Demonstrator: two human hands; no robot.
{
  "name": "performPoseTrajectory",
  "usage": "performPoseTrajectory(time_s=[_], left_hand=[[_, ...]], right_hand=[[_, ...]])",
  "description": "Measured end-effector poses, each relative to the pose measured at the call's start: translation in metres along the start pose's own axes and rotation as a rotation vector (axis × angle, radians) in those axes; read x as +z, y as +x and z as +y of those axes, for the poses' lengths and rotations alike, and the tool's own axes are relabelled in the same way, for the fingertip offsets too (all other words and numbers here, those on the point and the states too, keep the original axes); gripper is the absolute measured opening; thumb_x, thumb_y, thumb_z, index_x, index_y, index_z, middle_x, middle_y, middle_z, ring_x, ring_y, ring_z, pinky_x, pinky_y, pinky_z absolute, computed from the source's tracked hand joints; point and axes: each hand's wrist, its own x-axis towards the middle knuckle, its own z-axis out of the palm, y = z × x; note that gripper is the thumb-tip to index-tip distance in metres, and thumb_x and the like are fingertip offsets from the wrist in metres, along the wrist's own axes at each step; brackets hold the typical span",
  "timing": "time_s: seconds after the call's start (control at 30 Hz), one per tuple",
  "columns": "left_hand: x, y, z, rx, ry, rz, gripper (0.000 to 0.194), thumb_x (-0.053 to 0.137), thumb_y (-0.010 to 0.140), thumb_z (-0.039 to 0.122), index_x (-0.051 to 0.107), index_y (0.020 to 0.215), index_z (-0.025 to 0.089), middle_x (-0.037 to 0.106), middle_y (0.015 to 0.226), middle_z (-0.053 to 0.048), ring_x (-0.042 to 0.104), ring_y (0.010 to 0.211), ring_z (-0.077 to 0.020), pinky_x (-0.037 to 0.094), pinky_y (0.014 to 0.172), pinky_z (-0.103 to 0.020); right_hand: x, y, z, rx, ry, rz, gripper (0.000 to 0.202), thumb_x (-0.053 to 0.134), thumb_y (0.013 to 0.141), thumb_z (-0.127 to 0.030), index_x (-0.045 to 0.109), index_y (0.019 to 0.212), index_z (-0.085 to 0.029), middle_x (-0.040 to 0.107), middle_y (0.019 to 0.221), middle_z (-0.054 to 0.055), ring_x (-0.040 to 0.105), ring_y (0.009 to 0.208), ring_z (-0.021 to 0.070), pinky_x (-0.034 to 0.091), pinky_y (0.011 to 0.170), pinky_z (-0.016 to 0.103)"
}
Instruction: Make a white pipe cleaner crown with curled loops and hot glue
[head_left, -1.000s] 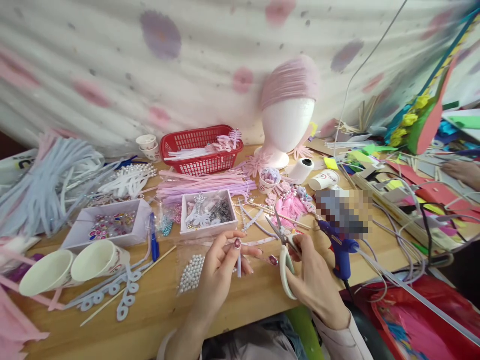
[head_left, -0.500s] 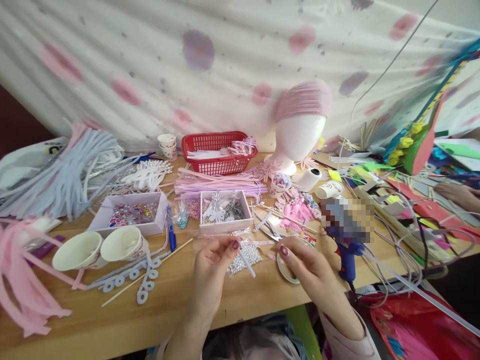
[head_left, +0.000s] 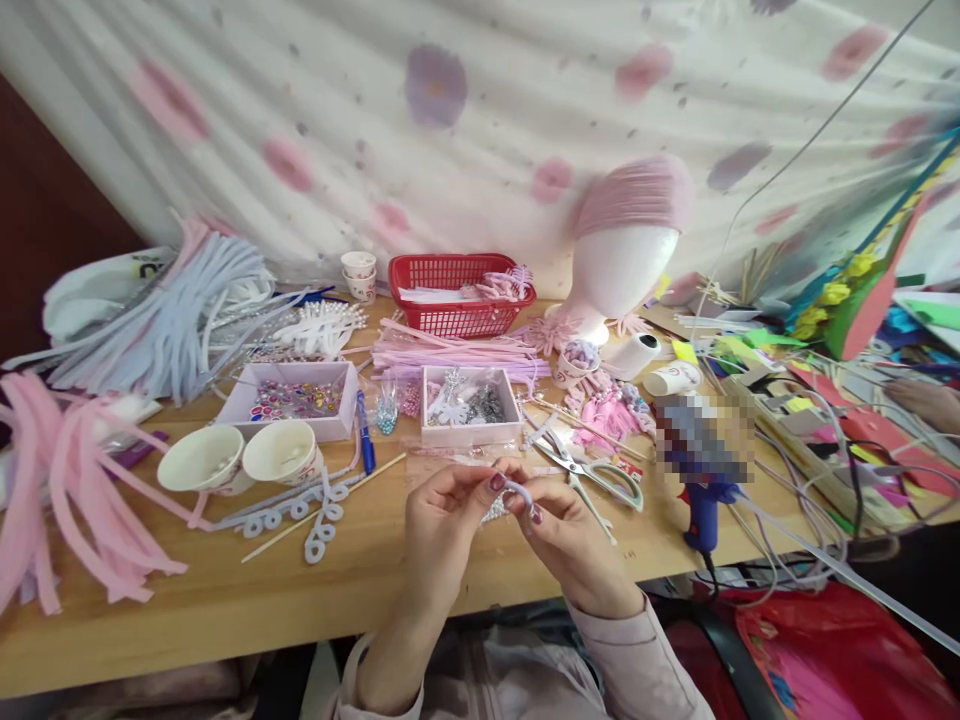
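Note:
A short pale lilac pipe cleaner (head_left: 518,490) is bent between my two hands above the front of the table. My left hand (head_left: 446,520) pinches one end between thumb and forefinger. The other end is in the fingers of my right hand (head_left: 574,535). Open-bladed scissors (head_left: 581,468) lie on the table just beyond my right hand. Under my fingers a bag of white pearl beads (head_left: 495,512) is mostly hidden. Behind it stands a white box (head_left: 471,434) with silvery trinkets.
Left are two paper cups (head_left: 202,462), a curled pipe cleaner (head_left: 315,545), a wooden stick (head_left: 277,543) and a blue pen (head_left: 365,440). At the back stand a red basket (head_left: 461,318) and a foam head (head_left: 626,265). A blue glue gun (head_left: 703,515) with trailing cables is right.
My right hand has come away from the scissors, now lying on the table, and moved left to my left hand. The lilac piece is raised and bent between both. The view has shifted.

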Motion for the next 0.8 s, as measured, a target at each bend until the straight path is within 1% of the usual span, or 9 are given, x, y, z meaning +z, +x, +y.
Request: performPoseTrajectory(time_s=[0.07, 0.13, 0.27, 0.37, 0.43, 0.5, 0.57, 0.7, 0.8], left_hand=[[0.003, -0.004, -0.001, -0.007, 0.003, -0.024, 0.02, 0.086, 0.071, 0.036, 0.079, 0.076, 0.018, 0.079, 0.072, -0.002, 0.072, 0.071, -0.0139, 0.056, 0.07, -0.021], [0.004, -0.008, -0.002, -0.009, 0.006, -0.046, 0.019, 0.082, 0.076, 0.036, 0.079, 0.082, 0.018, 0.08, 0.078, -0.003, 0.073, 0.077, -0.0159, 0.057, 0.077, -0.024], [0.005, -0.014, -0.002, 0.063, 0.075, -0.138, 0.018, 0.078, 0.081, 0.031, 0.077, 0.095, 0.019, 0.08, 0.097, -0.007, 0.073, 0.093, -0.0198, 0.056, 0.088, -0.029], [0.004, -0.015, 0.0, 0.14, 0.221, -0.169, 0.017, 0.072, 0.087, 0.03, 0.075, 0.099, 0.019, 0.079, 0.104, -0.008, 0.072, 0.1, -0.0217, 0.055, 0.092, -0.032], [0.003, -0.014, 0.002, 0.235, 0.381, -0.173, 0.016, 0.066, 0.091, 0.029, 0.074, 0.102, 0.021, 0.078, 0.106, -0.008, 0.071, 0.102, -0.022, 0.054, 0.093, -0.034], [0.004, -0.014, 0.006, 0.339, 0.541, -0.199, 0.016, 0.06, 0.094, 0.026, 0.071, 0.105, 0.021, 0.076, 0.105, -0.007, 0.069, 0.101, -0.0212, 0.053, 0.092, -0.034], [0.005, -0.014, 0.009, 0.397, 0.647, -0.24, 0.016, 0.055, 0.096, 0.023, 0.066, 0.107, 0.02, 0.074, 0.106, -0.008, 0.067, 0.102, -0.0209, 0.052, 0.093, -0.034], [0.011, -0.013, 0.013, 0.431, 0.742, -0.341, 0.016, 0.044, 0.101, 0.021, 0.057, 0.11, 0.02, 0.065, 0.112, -0.012, 0.061, 0.112, -0.0226, 0.049, 0.099, -0.038], [0.015, -0.012, 0.009, 0.485, 0.779, -0.39, 0.017, 0.037, 0.102, 0.018, 0.052, 0.108, 0.02, 0.061, 0.109, -0.012, 0.059, 0.112, -0.0244, 0.049, 0.099, -0.042]], right_hand=[[0.002, 0.002, 0.002, -0.015, 0.02, 0.028, 0.014, 0.084, 0.072, -0.049, 0.081, 0.08, -0.037, 0.071, 0.12, 0.002, 0.059, 0.12, 0.0259, 0.047, 0.102, 0.044], [0.004, 0.004, 0.003, -0.028, 0.028, 0.064, 0.014, 0.085, 0.072, -0.049, 0.081, 0.08, -0.038, 0.071, 0.124, 0.001, 0.055, 0.128, 0.027, 0.044, 0.107, 0.047], [0.005, 0.008, 0.005, -0.07, 0.04, 0.097, 0.012, 0.086, 0.072, -0.048, 0.081, 0.081, -0.041, 0.073, 0.123, -0.002, 0.057, 0.128, 0.0253, 0.038, 0.114, 0.048], [0.005, 0.008, 0.007, -0.064, 0.049, 0.119, 0.013, 0.084, 0.073, -0.049, 0.082, 0.083, -0.041, 0.073, 0.124, -0.001, 0.056, 0.129, 0.0262, 0.037, 0.115, 0.051], [0.005, 0.008, 0.008, -0.048, 0.061, 0.145, 0.014, 0.082, 0.075, -0.049, 0.082, 0.085, -0.039, 0.072, 0.126, 0.001, 0.055, 0.131, 0.028, 0.038, 0.114, 0.053], [0.006, 0.007, 0.01, -0.043, 0.083, 0.161, 0.015, 0.081, 0.077, -0.049, 0.083, 0.085, -0.036, 0.072, 0.126, 0.003, 0.055, 0.13, 0.0288, 0.039, 0.113, 0.053], [0.007, 0.007, 0.012, -0.042, 0.108, 0.167, 0.017, 0.081, 0.076, -0.05, 0.083, 0.085, -0.035, 0.073, 0.125, 0.004, 0.057, 0.129, 0.0288, 0.039, 0.113, 0.052], [0.01, 0.005, 0.013, -0.005, 0.156, 0.198, 0.023, 0.082, 0.075, -0.052, 0.083, 0.087, -0.033, 0.074, 0.121, 0.004, 0.062, 0.122, 0.0297, 0.043, 0.11, 0.051], [0.011, 0.003, 0.013, 0.035, 0.164, 0.257, 0.027, 0.082, 0.073, -0.054, 0.081, 0.087, -0.032, 0.076, 0.114, 0.004, 0.067, 0.112, 0.0304, 0.05, 0.103, 0.051]])
